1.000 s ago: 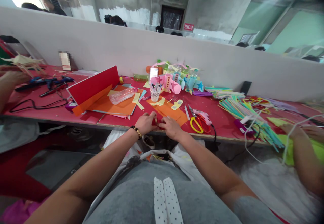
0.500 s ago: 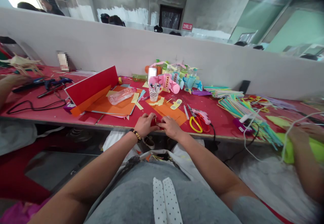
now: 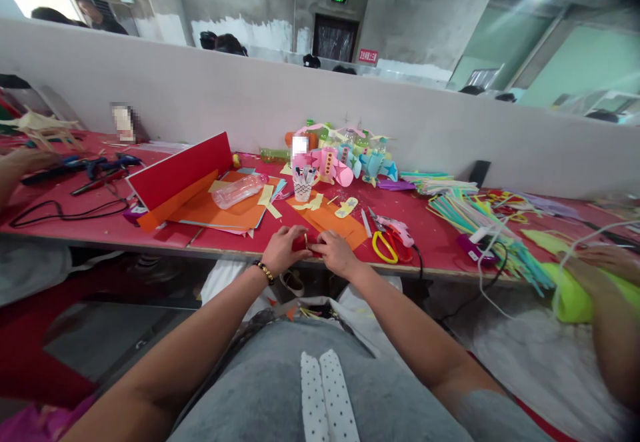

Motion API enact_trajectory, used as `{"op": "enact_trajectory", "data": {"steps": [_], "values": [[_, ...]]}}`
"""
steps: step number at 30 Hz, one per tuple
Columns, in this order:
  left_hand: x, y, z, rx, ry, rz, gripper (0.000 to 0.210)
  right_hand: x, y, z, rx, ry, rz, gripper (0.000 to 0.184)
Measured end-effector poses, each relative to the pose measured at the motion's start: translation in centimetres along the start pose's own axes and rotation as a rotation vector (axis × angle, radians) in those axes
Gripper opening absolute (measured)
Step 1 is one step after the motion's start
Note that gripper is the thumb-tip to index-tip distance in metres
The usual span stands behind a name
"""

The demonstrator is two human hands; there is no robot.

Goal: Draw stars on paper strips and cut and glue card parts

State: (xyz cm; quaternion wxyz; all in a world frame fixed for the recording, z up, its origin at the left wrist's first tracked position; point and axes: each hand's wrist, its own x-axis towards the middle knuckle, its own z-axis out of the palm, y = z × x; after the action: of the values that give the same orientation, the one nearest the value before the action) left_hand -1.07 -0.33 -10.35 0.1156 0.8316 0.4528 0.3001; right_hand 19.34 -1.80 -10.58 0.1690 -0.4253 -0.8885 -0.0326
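Observation:
At the table's front edge my left hand (image 3: 284, 253) and my right hand (image 3: 337, 253) meet, fingers bent and thumbs close together. Between their fingertips is a small pale-yellow strip (image 3: 306, 237), too small to make out well. Just beyond my hands lie orange paper sheets (image 3: 350, 230) with cream paper scraps (image 3: 314, 203) on top. A cream paper piece with stars (image 3: 346, 207) rests there too. To the right are yellow-handled scissors (image 3: 385, 249) and a pink glue gun (image 3: 399, 229). A clear pink plastic bottle (image 3: 239, 191) lies on orange sheets to the left.
Behind the patterned pen cup (image 3: 303, 185) stand pink and blue bottle planes (image 3: 336, 165). A red board (image 3: 183, 169) leans at left. Bundles of coloured strips (image 3: 470, 212) and a purple box with cables (image 3: 473, 249) lie right. Other people's arms (image 3: 595, 289) work at both sides.
The view has shifted very slightly. My hands stay together at the table edge, and the small pale-yellow strip shows a little more upright between the fingertips.

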Motion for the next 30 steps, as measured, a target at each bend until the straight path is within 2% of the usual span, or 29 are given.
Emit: {"op": "enact_trajectory", "data": {"steps": [3, 6, 14, 18, 23, 30], "values": [[-0.4, 0.0, 0.0, 0.000, 0.083, -0.081, 0.035, -0.1, 0.0, 0.0, 0.003, -0.004, 0.004, 0.038], [-0.1, 0.1, 0.1, 0.092, 0.094, -0.153, 0.025, -0.1, 0.1, 0.1, 0.014, -0.009, 0.004, 0.039], [3.6, 0.6, 0.1, 0.233, -0.035, -0.296, 0.030, -0.2, 0.2, 0.3, 0.013, 0.001, -0.003, 0.036], [4.4, 1.2, 0.3, 0.254, -0.106, -0.325, 0.023, -0.2, 0.1, 0.2, 0.004, -0.007, -0.007, 0.035], [3.7, 1.1, 0.2, 0.240, -0.089, -0.271, 0.015, -0.1, 0.1, 0.3, -0.005, 0.000, -0.006, 0.035], [1.0, 0.2, 0.1, 0.141, -0.013, -0.024, 0.022, -0.1, 0.0, 0.1, 0.007, 0.017, -0.018, 0.035]]}}
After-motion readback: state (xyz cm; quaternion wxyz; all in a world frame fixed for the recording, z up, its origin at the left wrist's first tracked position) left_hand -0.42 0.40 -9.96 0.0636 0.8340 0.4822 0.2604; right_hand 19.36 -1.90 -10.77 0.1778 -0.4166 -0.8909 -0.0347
